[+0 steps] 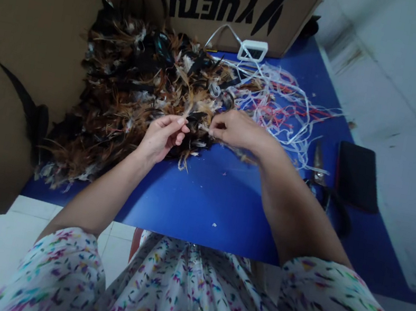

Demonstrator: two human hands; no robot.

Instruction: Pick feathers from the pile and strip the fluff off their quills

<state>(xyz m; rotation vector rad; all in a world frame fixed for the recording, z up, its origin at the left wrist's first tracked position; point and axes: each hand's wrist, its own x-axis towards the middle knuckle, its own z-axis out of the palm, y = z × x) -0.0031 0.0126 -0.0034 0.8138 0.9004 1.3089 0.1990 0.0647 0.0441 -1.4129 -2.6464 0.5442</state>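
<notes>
A big heap of brown, black and white feathers [130, 93] covers the left part of a blue table [199, 202]. My left hand [161, 136] rests at the heap's near edge, thumb and fingertips pinched on a small feather. My right hand [235, 128] is just to the right, fingers curled and pinched on feathers at the heap's edge. The two hands are a few centimetres apart.
A tangle of white and red plastic strings [281, 107] lies behind my right hand. Scissors [320, 172] and a black pouch [357, 176] sit at the right. Cardboard boxes [219, 2] stand behind and at the left [14, 68]. A small white device [252, 51] with a cable leans on the box.
</notes>
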